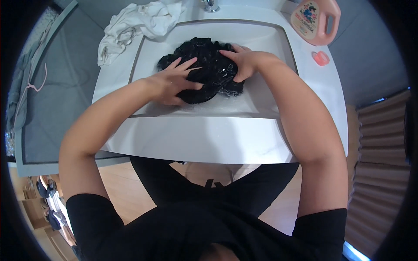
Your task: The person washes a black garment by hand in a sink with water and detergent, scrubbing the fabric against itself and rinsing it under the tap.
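Note:
A bunched, wet black garment (204, 65) lies in shallow water in the white sink (265, 100); its kind does not show. My left hand (172, 85) rests on its left side, fingers spread over the cloth and thumb reaching toward the middle. At the right side, my right hand (248, 63) curves round the garment's edge, some fingertips hidden at the back and in the folds. Both palms face the cloth from opposite sides. Small bubbles show in the water along the near edge of the garment.
A crumpled white cloth (139, 26) lies on the counter at the back left. At the back right stands a pink detergent bottle (315, 21), its pink cap (320, 58) lying apart nearby. A chrome tap (210, 5) rises behind the sink. A brown curtain (379, 174) hangs at right.

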Demonstrator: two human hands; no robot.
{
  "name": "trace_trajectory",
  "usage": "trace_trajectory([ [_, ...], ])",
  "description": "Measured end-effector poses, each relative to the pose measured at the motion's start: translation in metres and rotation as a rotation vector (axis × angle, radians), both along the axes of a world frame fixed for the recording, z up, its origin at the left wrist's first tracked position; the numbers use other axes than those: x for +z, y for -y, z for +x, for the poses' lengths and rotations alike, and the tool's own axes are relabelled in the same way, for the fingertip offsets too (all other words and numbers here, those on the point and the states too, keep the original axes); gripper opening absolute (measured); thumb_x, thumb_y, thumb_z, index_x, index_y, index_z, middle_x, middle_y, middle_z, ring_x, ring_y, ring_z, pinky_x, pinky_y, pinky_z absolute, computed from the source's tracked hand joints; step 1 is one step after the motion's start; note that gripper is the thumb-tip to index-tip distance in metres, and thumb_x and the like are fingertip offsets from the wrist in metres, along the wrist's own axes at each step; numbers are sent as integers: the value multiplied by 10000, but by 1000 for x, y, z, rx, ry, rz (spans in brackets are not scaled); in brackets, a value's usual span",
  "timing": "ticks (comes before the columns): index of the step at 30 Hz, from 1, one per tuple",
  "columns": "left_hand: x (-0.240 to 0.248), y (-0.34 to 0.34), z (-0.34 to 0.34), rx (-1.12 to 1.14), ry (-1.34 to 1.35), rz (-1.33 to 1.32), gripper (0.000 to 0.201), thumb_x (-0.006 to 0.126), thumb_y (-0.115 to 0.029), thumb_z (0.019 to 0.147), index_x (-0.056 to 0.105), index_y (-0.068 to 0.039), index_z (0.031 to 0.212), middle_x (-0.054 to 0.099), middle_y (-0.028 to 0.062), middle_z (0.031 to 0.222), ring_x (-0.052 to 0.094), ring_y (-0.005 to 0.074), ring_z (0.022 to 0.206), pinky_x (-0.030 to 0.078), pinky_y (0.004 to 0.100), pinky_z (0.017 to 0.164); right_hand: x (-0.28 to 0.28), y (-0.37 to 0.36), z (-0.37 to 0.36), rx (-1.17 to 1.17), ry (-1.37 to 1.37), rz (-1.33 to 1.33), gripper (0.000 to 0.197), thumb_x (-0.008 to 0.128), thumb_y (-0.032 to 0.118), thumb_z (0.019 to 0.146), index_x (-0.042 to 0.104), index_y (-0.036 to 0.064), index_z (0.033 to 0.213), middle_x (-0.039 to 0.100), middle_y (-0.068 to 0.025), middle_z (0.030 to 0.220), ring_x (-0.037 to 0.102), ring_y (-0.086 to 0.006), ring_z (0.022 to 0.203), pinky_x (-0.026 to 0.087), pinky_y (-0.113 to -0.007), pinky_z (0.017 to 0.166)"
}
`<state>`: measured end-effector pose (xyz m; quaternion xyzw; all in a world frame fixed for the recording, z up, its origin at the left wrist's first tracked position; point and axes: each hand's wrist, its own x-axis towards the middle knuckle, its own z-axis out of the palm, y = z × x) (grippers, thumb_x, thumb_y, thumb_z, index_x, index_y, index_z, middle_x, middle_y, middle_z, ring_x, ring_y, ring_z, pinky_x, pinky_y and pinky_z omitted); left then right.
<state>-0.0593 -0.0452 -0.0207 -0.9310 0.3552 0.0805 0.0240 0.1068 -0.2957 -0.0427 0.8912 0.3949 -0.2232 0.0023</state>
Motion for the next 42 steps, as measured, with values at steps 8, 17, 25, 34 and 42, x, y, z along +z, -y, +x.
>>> trace_trajectory([
  [8, -43, 29, 97, 128, 75, 148, 753, 821, -341, 774, 554, -258, 1473, 609, 207, 1336, 489, 432, 1328, 378, 631, 1057, 12, 8, -10, -81, 95, 6, 1226, 865, 374, 672, 165, 245, 1672, 138, -253, 1707, 145, -449, 1575, 300, -543, 1229],
  [17, -56, 60, 150, 180, 268, 44, 263, 676, -196, 805, 714, -56, 1025, 729, 196, 1023, 715, 380, 970, 581, 504, 796, 23, -6, -18, -190, 151, -114, 1134, 861, 420, 746, 221, 173, 1649, 271, -268, 1646, 253, -461, 1531, 305, -593, 1199],
  [25, -12, 65, 131, 436, -207, -126, 427, 603, -53, 820, 659, 23, 1237, 712, 281, 1130, 677, 426, 1083, 539, 491, 919, 15, 9, -3, -152, 237, -63, 1045, 853, 373, 689, 356, 346, 1608, 358, -131, 1631, 302, -380, 1522, 330, -572, 1174],
  [34, 53, 45, -16, 398, -79, 96, 508, 748, -170, 835, 672, -168, 1337, 687, 195, 1173, 631, 373, 1196, 483, 472, 1052, 18, 3, -9, -138, 156, -132, 989, 778, 401, 721, 358, 343, 1614, 250, -108, 1709, 191, -372, 1580, 275, -568, 1226],
  [42, 5, 12, 22, 88, -117, 105, 704, 810, -358, 815, 572, -236, 1466, 393, 169, 1597, 187, 419, 1559, 214, 694, 1187, 0, 1, 1, 19, -30, -33, 1237, 850, 342, 670, 130, 320, 1675, 105, -252, 1713, 96, -414, 1594, 280, -517, 1242],
])
